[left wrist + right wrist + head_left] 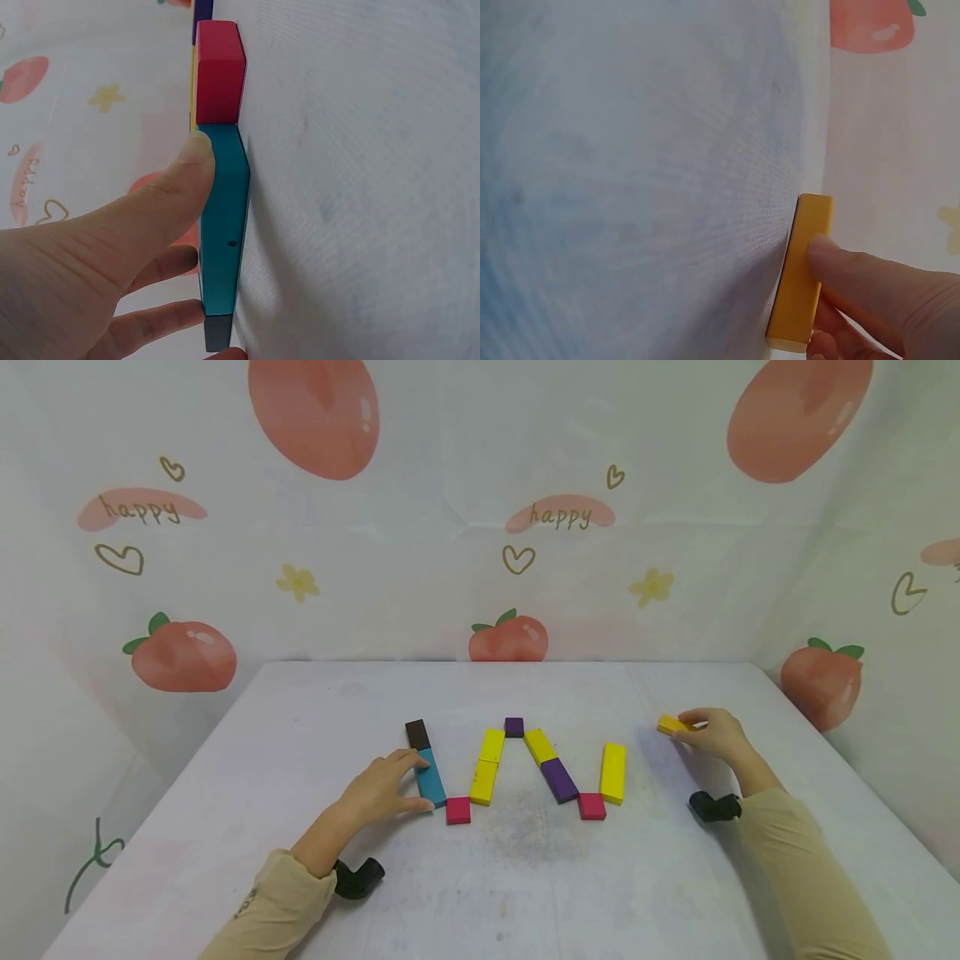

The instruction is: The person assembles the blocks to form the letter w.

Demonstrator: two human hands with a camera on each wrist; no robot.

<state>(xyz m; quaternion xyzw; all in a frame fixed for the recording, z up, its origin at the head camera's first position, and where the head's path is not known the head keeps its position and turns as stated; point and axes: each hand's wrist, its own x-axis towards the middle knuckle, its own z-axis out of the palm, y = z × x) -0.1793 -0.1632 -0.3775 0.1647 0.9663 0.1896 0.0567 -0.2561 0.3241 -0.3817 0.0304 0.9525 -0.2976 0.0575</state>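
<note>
My left hand (381, 789) rests at the teal block (431, 779), which lies flat on the table. Its thumb touches the teal block's near end, while the fingers reach along the side towards the dark brown block (417, 734) behind. A red block (219, 75) sits at the teal block's near corner. On the right, my right hand (716, 735) pinches an orange-yellow block (799, 277) between thumb and fingers, low over the table. A zigzag of blocks runs between the hands, ending at a yellow block (612, 773) beside another red block (592, 807).
The zigzag's middle holds yellow blocks (488, 767), a small purple block (513, 727) at the peak, and a longer purple block (559, 780). The white table (495, 893) meets a fruit-printed cloth (420, 577) behind. Black wrist-worn pieces (362, 878) hang under both forearms.
</note>
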